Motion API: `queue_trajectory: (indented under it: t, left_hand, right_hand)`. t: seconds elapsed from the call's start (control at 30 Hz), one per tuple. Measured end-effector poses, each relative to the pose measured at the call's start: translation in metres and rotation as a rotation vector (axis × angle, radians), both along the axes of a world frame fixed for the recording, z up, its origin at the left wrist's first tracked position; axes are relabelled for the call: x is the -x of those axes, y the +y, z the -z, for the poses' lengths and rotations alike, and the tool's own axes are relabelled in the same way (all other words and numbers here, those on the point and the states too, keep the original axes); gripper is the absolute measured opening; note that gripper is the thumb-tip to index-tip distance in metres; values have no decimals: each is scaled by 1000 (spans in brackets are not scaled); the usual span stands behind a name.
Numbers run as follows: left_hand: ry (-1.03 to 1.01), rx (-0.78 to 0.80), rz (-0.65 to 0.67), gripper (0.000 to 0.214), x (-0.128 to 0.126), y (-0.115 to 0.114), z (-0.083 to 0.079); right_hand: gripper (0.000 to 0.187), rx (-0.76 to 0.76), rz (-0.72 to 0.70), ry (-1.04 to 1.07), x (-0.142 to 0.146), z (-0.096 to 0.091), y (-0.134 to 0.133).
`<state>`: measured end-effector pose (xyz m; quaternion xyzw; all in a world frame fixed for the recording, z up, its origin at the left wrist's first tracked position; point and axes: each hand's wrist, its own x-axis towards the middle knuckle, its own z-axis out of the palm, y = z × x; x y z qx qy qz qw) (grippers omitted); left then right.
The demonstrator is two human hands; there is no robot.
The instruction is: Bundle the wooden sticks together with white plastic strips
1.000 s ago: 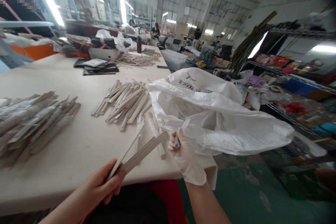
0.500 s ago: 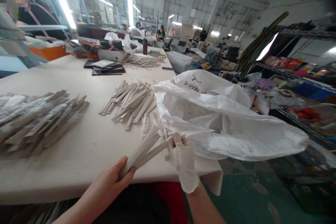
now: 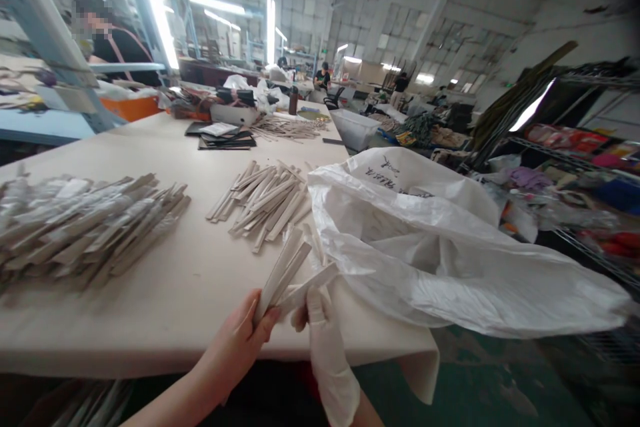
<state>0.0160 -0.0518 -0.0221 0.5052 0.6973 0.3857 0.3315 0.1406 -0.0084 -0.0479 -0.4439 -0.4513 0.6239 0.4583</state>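
My bare left hand (image 3: pixel 250 327) is closed round the lower end of a few flat beige strips (image 3: pixel 286 270), which point up and away from me. My right hand (image 3: pixel 320 327), in a white glove, pinches another flat strip (image 3: pixel 314 283) that slants to the right, its lower end close to the left fingers. Just beyond lies a loose pile of similar strips (image 3: pixel 270 200). On the left side of the table, bundles of strips (image 3: pixel 95 227) are wrapped in clear film. A large white sack (image 3: pixel 400 227) lies with its mouth open at the right, beside my gloved hand.
The pale table (image 3: pixel 200 307) ends at a cloth edge near me. Dark folders (image 3: pixel 225 137), thin sticks (image 3: pixel 290 127) and a dark bottle (image 3: pixel 293 100) stand farther back. A wire shelf (image 3: pixel 590 253) is on the right; a person (image 3: pixel 120 47) is behind the frame at left.
My right hand has slid down along its strip, closer to my left hand. The left hand keeps hold of its strips. The whole view has shifted left, so things appear farther right.
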Motion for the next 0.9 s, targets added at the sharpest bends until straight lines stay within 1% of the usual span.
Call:
queue_trajectory:
  t: [0.1,0.13,0.17,0.27,0.3,0.33,0.43,0.5,0.53,0.6,0.63,0.7,0.77,0.83,0.87,0.9]
  left_hand:
    - [-24,-44,-19,17,1,1,1]
    - [-15,-40,-10,18,4,0,2]
    - [3,-27,9,20,6,-1,2]
    - [50,20,79,24,11,-4,4]
    - [56,30,88,25,10,-4,5]
    - [58,27,82,25,8,-3,5]
    - [41,-17,26,26,3,-1,3]
    - [-12,-6,48,27,3,-2,0]
    - [-47,17,77,27,4,-3,0]
    - [-108,71,132,28,6,-6,1]
    - [-128,83,129,29,7,-7,2]
    - [-158,70,53,31,8,-8,6]
    - [-181,28,-28,32,9,-7,9]
    - [-174,4,-49,32,12,-8,10]
    - [-157,5,-44,33,13,-9,10]
    - [-134,14,-37,33,15,-10,10]
  right_hand:
    - [48,-26,-184,-25,9,-1,-4]
    - [48,-32,-208,-37,7,-1,-3]
    - [49,-38,-186,-46,4,-2,0]
    - [54,-43,24,-30,-6,-6,12]
    - [53,-45,66,-17,-7,-7,14]
    - [52,-49,63,0,-6,-7,15]
    - [47,-38,-76,35,3,-5,10]
    - [45,-35,-123,11,5,-3,6]
    - [45,-41,-114,-10,4,-2,5]
    - [45,-73,-52,-48,3,-2,4]
    - [45,-95,-22,-67,2,-2,2]
    - [44,-127,-26,-114,5,-1,-3]
    - [42,-150,-123,-154,7,-1,-8]
    - [42,-151,-232,-143,3,-3,-7]
    - [45,-139,-227,-113,0,-5,-3]
    - [49,-124,-173,-78,-3,-7,2]
